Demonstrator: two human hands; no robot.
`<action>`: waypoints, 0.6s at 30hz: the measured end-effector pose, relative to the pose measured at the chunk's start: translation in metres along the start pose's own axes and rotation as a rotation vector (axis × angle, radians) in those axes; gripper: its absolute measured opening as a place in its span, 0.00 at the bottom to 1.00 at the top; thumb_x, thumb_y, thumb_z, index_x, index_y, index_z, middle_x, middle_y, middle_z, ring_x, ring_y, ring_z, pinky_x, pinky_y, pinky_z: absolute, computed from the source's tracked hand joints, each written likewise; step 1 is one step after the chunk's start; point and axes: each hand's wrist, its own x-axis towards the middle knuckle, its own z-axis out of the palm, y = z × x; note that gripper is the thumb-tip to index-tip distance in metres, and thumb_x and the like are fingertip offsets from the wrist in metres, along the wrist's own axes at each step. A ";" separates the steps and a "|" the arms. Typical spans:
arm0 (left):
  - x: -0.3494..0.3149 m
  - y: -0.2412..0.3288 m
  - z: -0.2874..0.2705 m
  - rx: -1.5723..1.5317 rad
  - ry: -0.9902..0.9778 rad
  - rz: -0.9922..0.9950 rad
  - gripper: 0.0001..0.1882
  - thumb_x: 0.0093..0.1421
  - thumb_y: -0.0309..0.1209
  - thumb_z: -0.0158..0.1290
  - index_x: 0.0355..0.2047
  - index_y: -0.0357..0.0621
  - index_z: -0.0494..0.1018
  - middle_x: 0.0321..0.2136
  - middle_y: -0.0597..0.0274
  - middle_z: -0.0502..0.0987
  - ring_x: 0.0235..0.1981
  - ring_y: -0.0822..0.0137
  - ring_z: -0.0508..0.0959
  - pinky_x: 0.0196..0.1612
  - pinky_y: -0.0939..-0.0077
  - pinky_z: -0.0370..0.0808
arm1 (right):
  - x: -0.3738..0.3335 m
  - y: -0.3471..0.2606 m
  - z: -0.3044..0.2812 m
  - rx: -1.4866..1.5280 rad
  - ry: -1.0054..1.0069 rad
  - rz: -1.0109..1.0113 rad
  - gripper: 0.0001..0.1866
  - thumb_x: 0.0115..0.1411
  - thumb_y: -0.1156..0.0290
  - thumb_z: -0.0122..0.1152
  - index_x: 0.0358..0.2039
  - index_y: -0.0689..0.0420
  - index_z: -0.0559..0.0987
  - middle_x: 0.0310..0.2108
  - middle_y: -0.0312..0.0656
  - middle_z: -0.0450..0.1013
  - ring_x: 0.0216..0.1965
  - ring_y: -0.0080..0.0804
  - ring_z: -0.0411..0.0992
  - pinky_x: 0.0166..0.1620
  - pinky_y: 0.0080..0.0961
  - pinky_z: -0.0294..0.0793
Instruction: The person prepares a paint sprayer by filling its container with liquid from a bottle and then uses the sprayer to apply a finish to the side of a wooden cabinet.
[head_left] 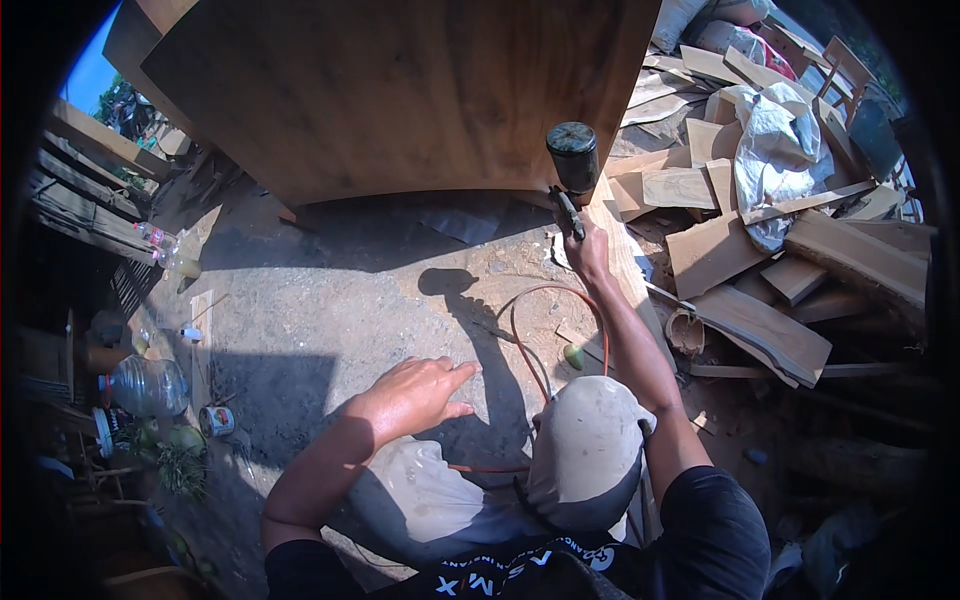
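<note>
My right hand is closed around the handle of a spray gun, which carries a dark round cup on top. The gun is held up against the view of the lower right edge of a large brown wooden panel; whether it touches the wood I cannot tell. An orange-red hose loops on the ground below my right forearm and runs between my legs. Over my left knee, my left hand holds nothing, its thumb and fingers apart.
Wood offcuts lie heaped on the right, with a white sack among them. A large clear jug, a small can and plastic bottles are at the left. A green fruit-like object rests near my right knee.
</note>
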 end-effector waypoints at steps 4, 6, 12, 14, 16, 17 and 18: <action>0.000 -0.001 0.002 0.001 -0.002 -0.001 0.34 0.67 0.46 0.60 0.67 0.41 0.69 0.46 0.42 0.82 0.49 0.43 0.82 0.55 0.51 0.78 | -0.007 0.021 0.019 -0.096 -0.143 0.034 0.11 0.59 0.69 0.64 0.41 0.60 0.79 0.30 0.64 0.78 0.36 0.66 0.79 0.40 0.58 0.76; -0.001 -0.002 0.003 -0.001 0.006 0.005 0.34 0.67 0.46 0.60 0.67 0.41 0.69 0.45 0.42 0.82 0.48 0.42 0.82 0.54 0.51 0.78 | -0.009 0.022 0.023 -0.109 -0.157 0.004 0.12 0.59 0.70 0.63 0.42 0.60 0.80 0.29 0.64 0.78 0.36 0.65 0.80 0.40 0.57 0.76; -0.003 -0.006 0.007 0.018 0.048 0.040 0.35 0.66 0.47 0.61 0.66 0.39 0.69 0.44 0.41 0.82 0.48 0.41 0.83 0.52 0.50 0.79 | 0.005 -0.024 -0.014 -0.102 -0.111 -0.044 0.10 0.59 0.71 0.62 0.40 0.60 0.78 0.26 0.62 0.77 0.34 0.64 0.80 0.38 0.55 0.75; -0.002 -0.005 0.007 0.023 0.075 0.069 0.35 0.66 0.47 0.61 0.66 0.39 0.69 0.44 0.41 0.82 0.48 0.41 0.83 0.52 0.50 0.79 | 0.010 -0.052 -0.038 -0.050 -0.041 -0.090 0.16 0.67 0.58 0.64 0.38 0.61 0.80 0.25 0.62 0.76 0.29 0.61 0.79 0.34 0.48 0.74; -0.001 -0.004 0.005 0.025 0.070 0.074 0.35 0.65 0.47 0.61 0.66 0.40 0.70 0.45 0.41 0.82 0.48 0.41 0.83 0.52 0.49 0.79 | 0.020 -0.084 -0.062 -0.023 0.004 -0.127 0.21 0.68 0.52 0.66 0.38 0.61 0.81 0.23 0.59 0.76 0.26 0.56 0.79 0.32 0.45 0.74; 0.000 -0.003 0.004 0.025 0.053 0.065 0.35 0.65 0.47 0.61 0.66 0.40 0.70 0.45 0.41 0.82 0.48 0.41 0.83 0.52 0.49 0.79 | 0.025 -0.101 -0.074 -0.038 0.056 -0.171 0.21 0.68 0.52 0.66 0.38 0.61 0.82 0.23 0.57 0.77 0.25 0.54 0.79 0.31 0.45 0.74; 0.001 -0.003 0.003 0.026 0.038 0.056 0.35 0.65 0.47 0.61 0.66 0.40 0.70 0.45 0.41 0.82 0.48 0.40 0.83 0.52 0.50 0.79 | 0.029 -0.118 -0.090 -0.011 0.031 -0.157 0.19 0.69 0.54 0.66 0.37 0.61 0.81 0.23 0.55 0.77 0.24 0.49 0.77 0.30 0.41 0.73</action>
